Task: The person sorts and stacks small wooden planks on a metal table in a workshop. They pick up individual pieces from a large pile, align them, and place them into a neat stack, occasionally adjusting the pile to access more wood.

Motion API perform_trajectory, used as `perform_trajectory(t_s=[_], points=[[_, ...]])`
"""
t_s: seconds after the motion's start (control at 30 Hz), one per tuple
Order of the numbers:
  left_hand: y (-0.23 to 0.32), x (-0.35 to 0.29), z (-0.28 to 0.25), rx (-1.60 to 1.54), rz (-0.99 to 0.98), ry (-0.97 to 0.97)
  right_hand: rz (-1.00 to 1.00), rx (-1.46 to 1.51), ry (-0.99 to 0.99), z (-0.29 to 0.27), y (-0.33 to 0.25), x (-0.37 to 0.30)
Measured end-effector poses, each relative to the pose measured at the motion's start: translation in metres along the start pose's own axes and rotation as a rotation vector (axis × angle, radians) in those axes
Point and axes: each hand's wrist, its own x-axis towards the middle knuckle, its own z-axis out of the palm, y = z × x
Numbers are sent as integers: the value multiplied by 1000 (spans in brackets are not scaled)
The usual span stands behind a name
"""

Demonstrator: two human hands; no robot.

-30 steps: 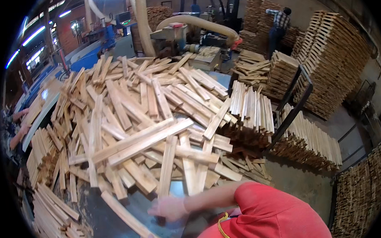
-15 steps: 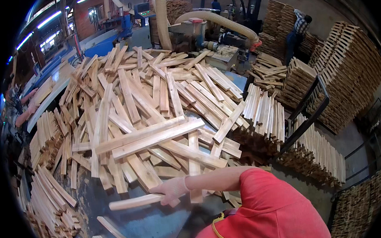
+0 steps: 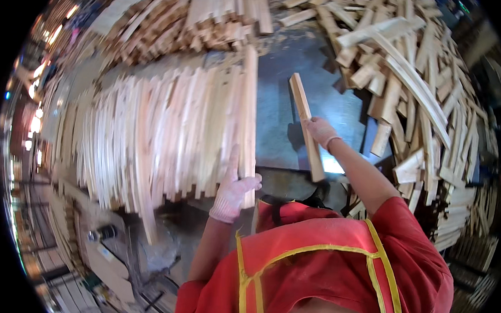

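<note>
Head cam: whole view has swung since half a second ago. Loose pile [image 3: 392, 95] was mid-frame, now it's off to the right hand's right, and the left hand [image 3: 235, 188] has come into sight. Right hand [image 3: 321, 131] has its fingers closed round a wooden strip [image 3: 299, 100], a bit nearer its close end than its far one, over the grey metal table [image 3: 274, 70]. Left hand lies over the near end of a pale strip [image 3: 250, 100] at the edge of the neat row [image 3: 164, 132], thumb across it; can't tell if it's pinching or just pressing.

Handling-wise, I'd guess light, stiff, not fragile, maybe a bit rough, not slippery. Grab it round the middle so it balances.

Counts: two hands, one strip in the right, one under the left, one long strip [image 3: 147, 218] poking out of the row left of the left hand. Row and pile: too many and too blurry to count.
</note>
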Motion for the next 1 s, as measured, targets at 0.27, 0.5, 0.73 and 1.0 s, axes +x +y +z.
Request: perform_trajectory(t_s=[0.27, 0.5, 0.73, 1.0], points=[[3, 3, -36, 647, 216, 282, 104, 672, -542, 143, -59, 7], [-30, 39, -39, 277, 323, 172, -23, 1037, -540, 122, -109, -66], [6, 30, -19, 666, 524, 336, -153, 333, -401, 61, -93, -90], [60, 35, -1, 1893, 225, 81, -1106, -567, -161, -40, -83, -82]])
